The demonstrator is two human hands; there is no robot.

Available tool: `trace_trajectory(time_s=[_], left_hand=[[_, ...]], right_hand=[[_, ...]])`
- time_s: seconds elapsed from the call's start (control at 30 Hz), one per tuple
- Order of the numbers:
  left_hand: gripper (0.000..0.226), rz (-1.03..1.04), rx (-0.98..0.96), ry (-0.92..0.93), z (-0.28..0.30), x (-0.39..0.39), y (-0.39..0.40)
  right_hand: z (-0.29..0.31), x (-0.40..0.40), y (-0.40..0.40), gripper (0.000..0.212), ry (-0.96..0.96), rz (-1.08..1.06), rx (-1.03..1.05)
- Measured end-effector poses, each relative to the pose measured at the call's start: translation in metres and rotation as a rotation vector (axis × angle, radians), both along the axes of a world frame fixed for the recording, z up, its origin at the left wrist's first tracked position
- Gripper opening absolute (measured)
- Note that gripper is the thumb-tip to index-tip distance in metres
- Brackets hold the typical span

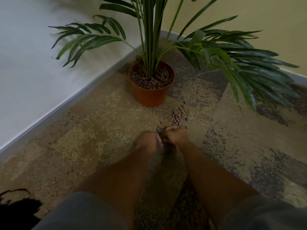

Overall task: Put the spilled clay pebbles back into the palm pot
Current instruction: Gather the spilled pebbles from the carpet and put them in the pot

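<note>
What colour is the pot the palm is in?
The pot is orange-brown, like terracotta. The head view shows it.

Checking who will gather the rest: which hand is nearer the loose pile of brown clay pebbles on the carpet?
Right. The right hand sits just below the loose pile of brown clay pebbles; the left hand is beside it, farther left of the pile.

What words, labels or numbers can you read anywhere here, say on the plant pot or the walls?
None: no text shows in this view.
The orange pot has a plain side, with no label or brand visible.
The walls and the carpet carry no writing or signs.
The hands and the spilled pebbles show nothing printed either.
</note>
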State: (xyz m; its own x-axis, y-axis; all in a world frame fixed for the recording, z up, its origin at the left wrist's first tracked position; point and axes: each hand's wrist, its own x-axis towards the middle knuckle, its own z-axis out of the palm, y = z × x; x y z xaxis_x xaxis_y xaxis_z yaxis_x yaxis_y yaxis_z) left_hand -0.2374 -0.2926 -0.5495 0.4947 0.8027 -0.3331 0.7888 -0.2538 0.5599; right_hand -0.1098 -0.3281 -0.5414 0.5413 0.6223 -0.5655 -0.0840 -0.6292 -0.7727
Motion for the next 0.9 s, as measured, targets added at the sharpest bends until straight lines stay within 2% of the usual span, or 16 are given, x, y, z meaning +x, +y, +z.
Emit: trace_trajectory(time_s=[0.07, 0.17, 0.2, 0.27, 0.33, 0.43, 0.53, 0.6, 0.8, 0.9], left_hand=[[0.006, 0.046, -0.045, -0.041, -0.003, 0.000, 0.001], [0.010, 0.154, -0.175, -0.084, -0.003, 0.004, 0.003], [0.012, 0.253, -0.259, -0.133, -0.001, 0.006, 0.005], [0.012, 0.542, -0.542, -0.349, 0.004, 0.010, 0.009], [0.017, 0.754, -0.835, -0.581, 0.010, 0.010, 0.011], [0.027, 0.905, -1.043, -0.834, 0.017, 0.001, 0.016], [0.023, 0.994, -1.078, -0.983, 0.025, -0.001, 0.022], [0.021, 1.033, -1.075, -1.049, 0.032, 0.001, 0.029], [0.030, 1.114, -1.037, -1.214, 0.069, 0.016, 0.062], [0.036, 1.115, -0.984, -1.279, 0.092, 0.025, 0.080]], right_hand=[[0.006, 0.004, -0.002, 0.015, 0.335, -0.197, 0.038], [0.012, 0.009, -0.010, 0.020, 0.665, -0.369, 0.111], [0.012, 0.010, -0.013, 0.022, 0.757, -0.398, 0.144], [0.014, 0.010, -0.018, 0.020, 0.891, -0.406, 0.215], [0.017, 0.008, -0.019, 0.012, 0.954, -0.365, 0.289], [0.022, 0.009, -0.013, 0.018, 0.971, -0.295, 0.358], [0.030, 0.007, -0.002, 0.010, 1.003, -0.290, 0.377], [0.036, 0.004, 0.007, 0.015, 1.051, -0.318, 0.402], [0.067, -0.007, 0.035, 0.014, 1.037, -0.324, 0.441], [0.089, -0.006, 0.054, 0.027, 1.046, -0.381, 0.484]])
